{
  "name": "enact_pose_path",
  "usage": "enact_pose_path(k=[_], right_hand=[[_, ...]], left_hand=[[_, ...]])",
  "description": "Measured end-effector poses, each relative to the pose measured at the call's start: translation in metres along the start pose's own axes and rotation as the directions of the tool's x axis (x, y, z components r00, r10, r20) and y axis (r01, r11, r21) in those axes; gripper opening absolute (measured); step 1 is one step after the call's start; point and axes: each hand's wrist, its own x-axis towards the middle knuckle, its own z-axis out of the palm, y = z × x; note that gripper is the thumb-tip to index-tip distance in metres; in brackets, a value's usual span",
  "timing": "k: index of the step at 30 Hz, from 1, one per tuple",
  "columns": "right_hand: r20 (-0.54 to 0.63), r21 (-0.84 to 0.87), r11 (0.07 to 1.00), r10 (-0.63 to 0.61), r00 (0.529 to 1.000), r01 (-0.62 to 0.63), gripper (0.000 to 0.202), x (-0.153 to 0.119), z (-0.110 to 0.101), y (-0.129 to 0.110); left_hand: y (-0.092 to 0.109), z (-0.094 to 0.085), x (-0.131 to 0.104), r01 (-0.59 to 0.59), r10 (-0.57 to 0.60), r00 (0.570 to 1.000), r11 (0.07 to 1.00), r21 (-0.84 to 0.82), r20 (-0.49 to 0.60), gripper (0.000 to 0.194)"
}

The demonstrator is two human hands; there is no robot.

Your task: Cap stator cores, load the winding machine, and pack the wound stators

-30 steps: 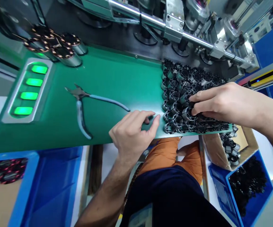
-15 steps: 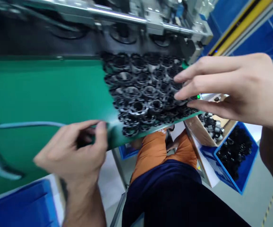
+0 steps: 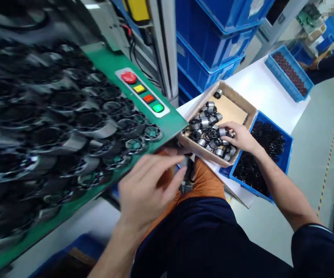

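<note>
My right hand reaches into a cardboard box of metal rings with black toothed parts. Its thumb and fingers close around one of these rings. My left hand hovers in front of the green table's edge, its thumb and index finger apart and nothing between them. On the green table, to the left, stand stacked rows of black and silver ring parts, blurred by motion. A blue bin full of small black parts adjoins the cardboard box.
A button panel with red, yellow and green buttons lies on the green table's corner. Blue crates are stacked behind a metal post. Farther off, a person's arm is beside a blue tray on the white table.
The view has swung to the right. My right hand has left the stacked parts and gone into the cardboard box. My left hand is now nearer the table's right end, its fingers more apart.
</note>
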Motion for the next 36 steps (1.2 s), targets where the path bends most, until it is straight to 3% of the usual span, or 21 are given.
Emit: enact_pose_path(k=[3, 5, 7, 10, 14, 17, 20, 23, 27, 29, 32, 36], right_hand=[[-0.050, 0.049, 0.999, -0.021, 0.999, 0.023, 0.045, 0.006, -0.006, 0.013], [-0.114, 0.046, 0.999, 0.006, 0.993, -0.001, 0.045, 0.014, -0.018, 0.026], [-0.158, -0.045, 0.997, 0.061, 0.985, -0.069, 0.047, 0.025, -0.028, 0.042], [-0.127, -0.198, 0.969, 0.124, 0.984, -0.148, 0.048, 0.041, -0.033, 0.062], [-0.105, -0.207, 0.972, 0.095, 0.990, -0.115, 0.053, 0.037, -0.030, 0.062], [0.092, -0.145, 0.989, -0.008, 0.996, 0.021, 0.038, 0.022, -0.028, 0.052], [0.324, -0.094, 0.990, -0.072, 0.943, 0.108, 0.031, 0.017, -0.025, 0.046], [0.371, -0.104, 0.986, -0.082, 0.925, 0.129, 0.029, 0.024, -0.024, 0.048], [0.397, -0.107, 0.975, -0.138, 0.907, 0.195, 0.021, 0.032, -0.029, 0.051], [0.333, -0.142, 0.971, -0.137, 0.933, 0.193, 0.016, 0.032, -0.031, 0.050], [0.196, -0.259, 0.963, -0.020, 0.980, 0.071, 0.013, 0.026, -0.030, 0.047], [0.086, -0.380, 0.921, 0.131, 0.988, -0.089, 0.031, 0.010, -0.027, 0.040]], left_hand=[[0.008, 0.057, 0.055, -0.096, 0.097, 0.985, 0.995, -0.009, 0.140, 0.019], [0.015, 0.089, 0.090, -0.075, 0.056, 0.956, 0.995, 0.058, 0.288, 0.022], [0.022, 0.118, 0.119, -0.071, -0.020, 0.899, 0.979, 0.190, 0.438, 0.025], [0.028, 0.155, 0.150, -0.145, -0.101, 0.809, 0.921, 0.363, 0.579, 0.031], [0.017, 0.189, 0.173, -0.306, -0.055, 0.778, 0.837, 0.454, 0.626, 0.042], [-0.006, 0.209, 0.184, -0.419, -0.004, 0.713, 0.800, 0.430, 0.701, 0.040], [-0.029, 0.228, 0.195, -0.426, -0.014, 0.668, 0.813, 0.398, 0.744, 0.030], [-0.039, 0.240, 0.208, -0.442, -0.066, 0.641, 0.783, 0.438, 0.765, 0.028], [-0.033, 0.237, 0.224, -0.504, -0.059, 0.601, 0.746, 0.435, 0.797, 0.022], [-0.026, 0.231, 0.228, -0.469, -0.034, 0.637, 0.776, 0.422, 0.770, 0.018], [-0.016, 0.224, 0.227, -0.384, -0.047, 0.700, 0.816, 0.431, 0.713, 0.018], [-0.006, 0.211, 0.209, -0.321, -0.040, 0.733, 0.860, 0.398, 0.679, 0.027]])
